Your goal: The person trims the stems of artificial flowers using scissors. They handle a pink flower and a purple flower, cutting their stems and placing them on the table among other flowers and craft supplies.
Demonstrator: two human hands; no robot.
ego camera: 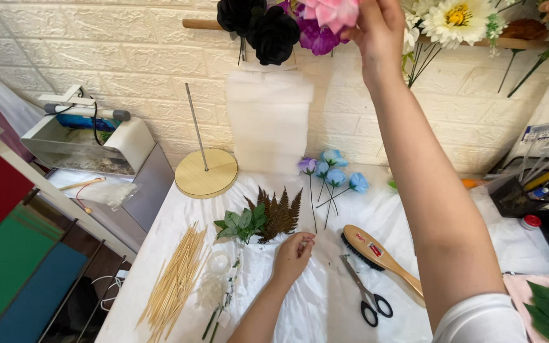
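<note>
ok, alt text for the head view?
Right hand reaches up to a pink flower on a wall rail, while left hand rests on a white-covered table beside scissors, a wooden brush, skewers and blue flowers.

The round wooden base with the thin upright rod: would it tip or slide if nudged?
The wooden base looks wide and flat, so tipping seems unlikely. On the white table cover it would probably slide. Its rod looks thin and might flex.

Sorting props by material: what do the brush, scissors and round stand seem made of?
Brush: varnished wood, glossy tan handle, dark bristles. Scissors: grey metal blades, black handles, probably plastic. Round stand: pale matte wood disc, thin metal rod.
</note>
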